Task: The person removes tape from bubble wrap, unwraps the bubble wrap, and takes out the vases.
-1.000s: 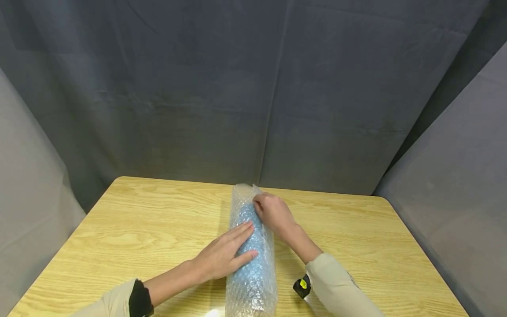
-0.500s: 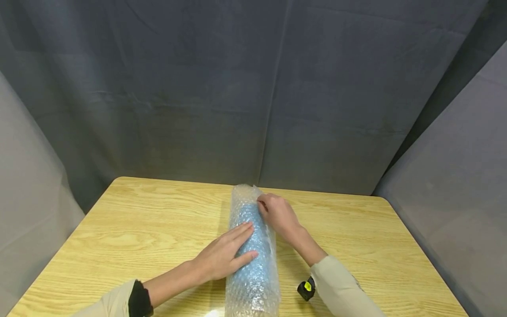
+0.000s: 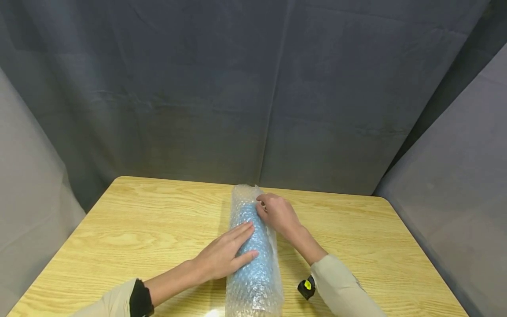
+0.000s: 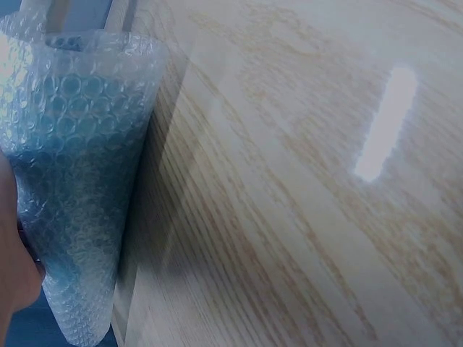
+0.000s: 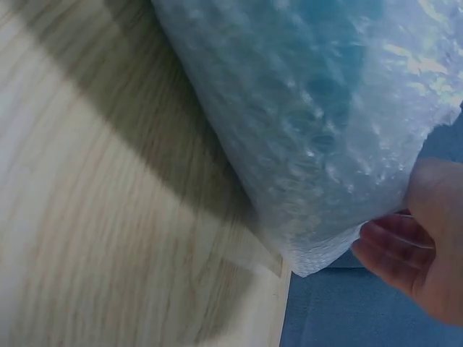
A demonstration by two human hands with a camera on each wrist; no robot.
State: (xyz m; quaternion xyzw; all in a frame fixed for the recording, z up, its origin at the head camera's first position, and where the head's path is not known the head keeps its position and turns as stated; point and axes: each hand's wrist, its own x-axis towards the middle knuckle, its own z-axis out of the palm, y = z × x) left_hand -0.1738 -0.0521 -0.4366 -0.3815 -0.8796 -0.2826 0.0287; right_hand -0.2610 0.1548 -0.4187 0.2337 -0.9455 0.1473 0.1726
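A long roll of clear bubble wrap (image 3: 253, 281) around something blue lies lengthwise on the table, pointing away from me. My left hand (image 3: 223, 255) rests flat across its middle, fingers straight and thumb apart. At the far right side of the roll, my right hand (image 3: 279, 213) pinches the loose edge of the wrap between thumb and curled fingers. The right wrist view shows that hand (image 5: 427, 246) at the bubble wrap (image 5: 311, 166), by the roll's far end. In the left wrist view, the bubble wrap (image 4: 87, 159) bulges open at its near end.
The wood-grain table (image 3: 150, 220) extends to both sides of the roll. Behind its far edge hangs a dark grey curtain (image 3: 198, 110), with lighter grey cloth panels (image 3: 455, 185) at the sides. Black bands circle both wrists.
My right hand has moved slightly to the right with the wrap's edge, and the near right side of the wrap spreads wider. My left hand stays in place.
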